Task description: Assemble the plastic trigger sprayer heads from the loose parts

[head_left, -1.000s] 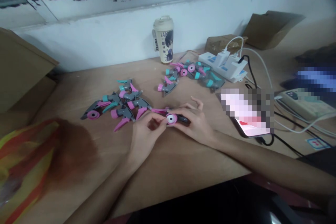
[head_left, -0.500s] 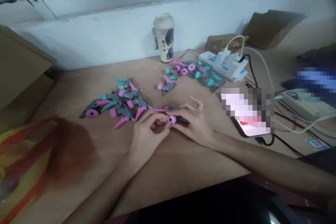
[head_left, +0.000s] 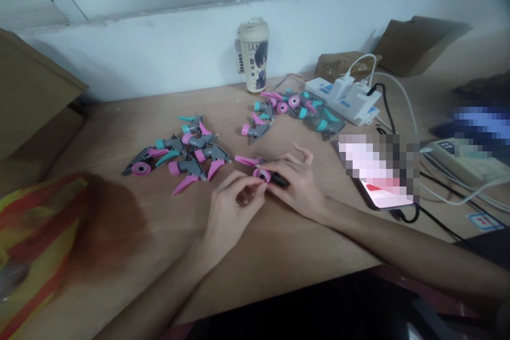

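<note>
On the worktop [head_left: 287, 252], a left group of spray heads [head_left: 196, 141] lies front-left of the cup [head_left: 255, 58], a right group [head_left: 294, 101] front-right, seemingly assembled; whether either is finished doesn't show. Nearer than the cup, the right hand [head_left: 298, 181] clamps a held sprayer [head_left: 280, 179], seemingly mid-work, the left hand [head_left: 234, 204] fingering its pink collar [head_left: 257, 175], pinch unclear. The cup's side tag [head_left: 239, 58] reads "COFFEE".

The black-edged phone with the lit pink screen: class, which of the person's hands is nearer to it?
Right. The right hand is left of the phone, not touching it; the left hand is farther left, beyond the right hand.
</note>
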The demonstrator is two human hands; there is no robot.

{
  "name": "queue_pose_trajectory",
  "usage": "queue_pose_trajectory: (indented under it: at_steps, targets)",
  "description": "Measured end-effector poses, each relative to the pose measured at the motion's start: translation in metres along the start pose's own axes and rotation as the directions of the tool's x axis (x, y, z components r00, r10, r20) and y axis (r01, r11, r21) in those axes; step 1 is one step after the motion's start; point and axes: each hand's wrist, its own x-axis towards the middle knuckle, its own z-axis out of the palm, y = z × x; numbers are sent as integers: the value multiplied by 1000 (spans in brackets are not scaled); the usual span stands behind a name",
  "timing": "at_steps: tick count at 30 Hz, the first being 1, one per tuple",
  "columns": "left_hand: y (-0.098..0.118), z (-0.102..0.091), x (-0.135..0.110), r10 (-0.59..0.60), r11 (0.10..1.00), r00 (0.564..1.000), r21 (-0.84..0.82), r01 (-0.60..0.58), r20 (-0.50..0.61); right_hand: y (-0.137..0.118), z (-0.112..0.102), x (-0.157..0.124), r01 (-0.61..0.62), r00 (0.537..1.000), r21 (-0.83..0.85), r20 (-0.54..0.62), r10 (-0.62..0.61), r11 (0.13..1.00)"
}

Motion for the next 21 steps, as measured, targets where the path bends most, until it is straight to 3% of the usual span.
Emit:
queue_pose_trajectory:
  at_steps: [4,11,15,21]
  targets:
    - [4,2,-3,32,999,999,7,-32,-19,2,-2,2,-18,1000,-28,-6,18,999]
    - [-5,1,0,-13,995,1000,103,14,-8,3,-1,1,-1,1000,11,-20,2,1000]
    - [-8,-2,1,14,997,1000,75,-13,-19,4,-2,3,-42,999,-15,-33,41,999]
    - [-14,-3,2,-16,999,996,48,20,-83,9,-4,7,-161,974,47,-151,167,986]
